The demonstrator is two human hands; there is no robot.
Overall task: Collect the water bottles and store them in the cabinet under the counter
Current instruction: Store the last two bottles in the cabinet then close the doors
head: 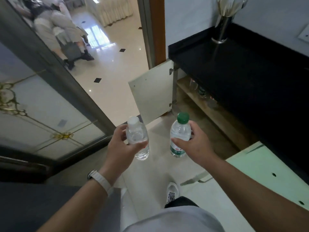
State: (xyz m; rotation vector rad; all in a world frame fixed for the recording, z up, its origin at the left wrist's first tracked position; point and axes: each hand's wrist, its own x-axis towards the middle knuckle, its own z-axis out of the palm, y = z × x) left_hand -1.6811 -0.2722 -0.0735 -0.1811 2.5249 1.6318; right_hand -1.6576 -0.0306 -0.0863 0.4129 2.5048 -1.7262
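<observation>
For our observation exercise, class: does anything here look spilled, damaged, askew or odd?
Nothing spilled or damaged. One oddity: the white-capped bottle in the left hand leans and shows no label; the green-capped bottle in the right hand has one.

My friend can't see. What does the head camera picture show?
The left hand holds a white-capped bottle and the right hand holds a green-capped bottle, near an open cabinet under a black counter.

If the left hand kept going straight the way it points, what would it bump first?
Probably the open cabinet door; the left hand, holding the white-capped bottle, aims at it, though depth is unclear.
</observation>
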